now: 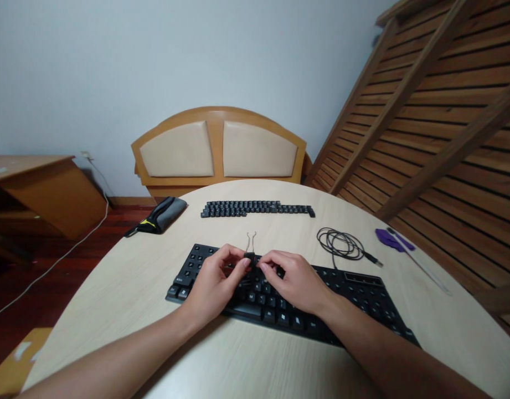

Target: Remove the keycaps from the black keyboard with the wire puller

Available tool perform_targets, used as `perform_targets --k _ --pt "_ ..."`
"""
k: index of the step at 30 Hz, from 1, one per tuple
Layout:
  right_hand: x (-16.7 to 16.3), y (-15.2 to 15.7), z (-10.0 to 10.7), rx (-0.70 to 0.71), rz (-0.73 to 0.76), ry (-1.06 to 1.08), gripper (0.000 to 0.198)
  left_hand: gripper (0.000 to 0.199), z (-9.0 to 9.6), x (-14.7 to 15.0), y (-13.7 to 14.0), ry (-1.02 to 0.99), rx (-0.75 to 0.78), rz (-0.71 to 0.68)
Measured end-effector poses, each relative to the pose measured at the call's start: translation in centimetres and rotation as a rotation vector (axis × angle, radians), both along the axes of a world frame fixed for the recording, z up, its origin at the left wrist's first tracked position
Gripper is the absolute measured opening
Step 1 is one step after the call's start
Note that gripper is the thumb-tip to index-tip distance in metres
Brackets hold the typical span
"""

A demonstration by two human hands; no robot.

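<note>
Between the thumb and forefinger of my left hand (215,280) is a small black piece with two thin wire prongs pointing up, which looks like a wire keycap puller (250,256). My right hand (294,277) is beside it, its thumb and fingertips pinched together close to the black piece. Whether those fingers hold anything is hidden. Both hands are over a black keyboard (242,310), which lies at a slant on the table. Many keycaps are off its upper part, while several lower keys still carry theirs. Loose black keycaps (255,208) stand in rows beyond the keyboard.
On the round pale table (113,310), a coiled black USB cable (341,244) lies behind the keyboard. Farther right are a purple cloth (390,239) and a thin brush (418,260). A grey and black pouch (161,215) rests at the left edge.
</note>
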State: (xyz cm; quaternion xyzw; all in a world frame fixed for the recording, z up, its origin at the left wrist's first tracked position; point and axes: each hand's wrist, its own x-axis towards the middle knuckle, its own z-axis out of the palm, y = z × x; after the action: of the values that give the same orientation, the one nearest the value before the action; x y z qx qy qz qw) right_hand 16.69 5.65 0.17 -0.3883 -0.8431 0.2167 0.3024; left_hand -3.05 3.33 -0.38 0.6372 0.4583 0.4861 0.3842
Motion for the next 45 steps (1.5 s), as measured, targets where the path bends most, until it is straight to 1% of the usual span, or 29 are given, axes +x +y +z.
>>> perform_targets --k 4,8,13,18,23,24,28,31,34,37,40,43,45 --pt "0.0 -0.1 0.2 0.000 0.052 -0.002 0.011 0.012 -0.1 -0.2 -0.2 0.001 0.023 0.004" --pt "-0.1 0.0 0.1 0.055 0.128 -0.022 0.006 0.011 -0.3 0.0 -0.2 -0.009 0.046 -0.020" --pt "-0.1 0.2 0.0 0.057 0.118 -0.041 0.010 0.009 -0.1 0.2 -0.4 0.045 0.048 -0.055" --pt "-0.2 0.2 0.1 0.018 0.093 -0.009 0.010 0.008 -0.1 0.1 -0.4 0.058 0.050 -0.006" --pt "-0.2 0.0 0.3 -0.003 0.099 -0.029 0.009 0.008 -0.2 0.0 -0.2 0.033 0.016 -0.014" --pt "-0.2 -0.1 0.4 -0.009 0.106 -0.045 0.011 0.008 -0.2 0.0 -0.1 0.024 0.004 -0.022" --pt "0.0 -0.4 1.0 -0.056 0.122 -0.122 0.030 0.013 -0.5 -0.1 0.2 -0.053 -0.033 -0.053" --pt "0.3 -0.8 1.7 -0.101 0.122 -0.171 0.032 0.016 -0.5 -0.1 0.2 -0.143 -0.061 -0.071" --pt "0.4 -1.0 2.1 -0.134 0.142 -0.192 0.031 0.019 -0.3 0.1 0.1 -0.165 -0.088 -0.084" --pt "0.5 -0.7 1.8 -0.144 0.163 -0.179 0.033 0.020 0.0 0.1 0.1 -0.131 -0.080 -0.076" --pt "0.5 -0.1 1.1 -0.115 0.190 -0.133 0.034 0.016 0.1 -0.1 0.1 -0.078 -0.056 -0.081" --pt "0.6 0.2 0.4 -0.073 0.219 -0.080 0.029 0.013 -0.1 -0.3 0.2 -0.042 -0.050 -0.137" --pt "0.5 0.3 0.2 -0.045 0.227 -0.059 0.023 0.014 -0.2 -0.3 0.2 -0.044 -0.058 -0.182"
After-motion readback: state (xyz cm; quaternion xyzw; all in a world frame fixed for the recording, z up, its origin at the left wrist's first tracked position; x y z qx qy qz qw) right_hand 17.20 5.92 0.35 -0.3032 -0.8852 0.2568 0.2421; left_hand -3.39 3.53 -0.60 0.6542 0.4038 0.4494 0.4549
